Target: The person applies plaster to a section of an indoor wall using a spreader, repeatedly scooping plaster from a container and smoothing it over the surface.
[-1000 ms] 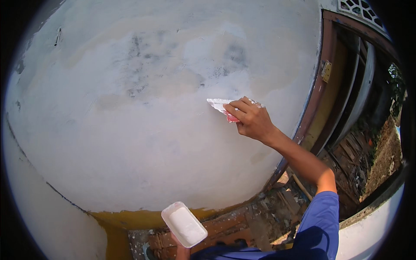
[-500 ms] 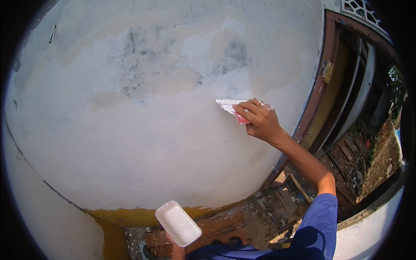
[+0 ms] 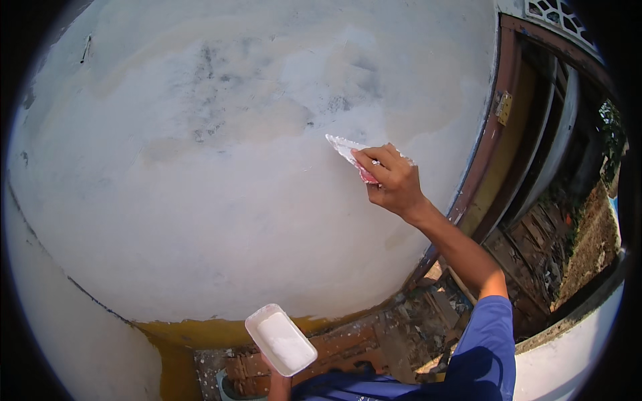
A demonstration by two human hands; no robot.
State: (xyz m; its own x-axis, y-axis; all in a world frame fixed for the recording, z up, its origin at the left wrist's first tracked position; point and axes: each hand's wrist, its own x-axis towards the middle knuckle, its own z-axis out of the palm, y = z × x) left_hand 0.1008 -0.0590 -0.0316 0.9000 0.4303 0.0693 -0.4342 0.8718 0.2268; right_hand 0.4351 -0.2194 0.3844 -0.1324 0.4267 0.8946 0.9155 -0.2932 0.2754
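My right hand [image 3: 393, 180] grips a red putty knife [image 3: 349, 152] smeared with white putty. Its blade points up and left against the patchy white and grey wall [image 3: 221, 220]; whether the whole edge touches I cannot tell. Low in front of me, my left hand [image 3: 269, 366] holds a white rectangular tub [image 3: 259, 322] from beneath, with most of the fingers hidden behind it. White putty [image 3: 286, 342] lies inside the tub. Dark, scuffed patches [image 3: 207, 93] mark the wall above and left of the knife.
A brown door frame [image 3: 491, 127] with a brass hinge [image 3: 504, 108] borders the wall at the right. Broken wood and rubble [image 3: 428, 314] cover the ground below. A yellow-brown painted band [image 3: 200, 332] runs along the wall's foot. An adjoining wall [image 3: 60, 314] stands at the left.
My right hand has shifted slightly left and up along the wall, and the putty knife's blade is tilted more steeply. The tub has moved a little to the right.
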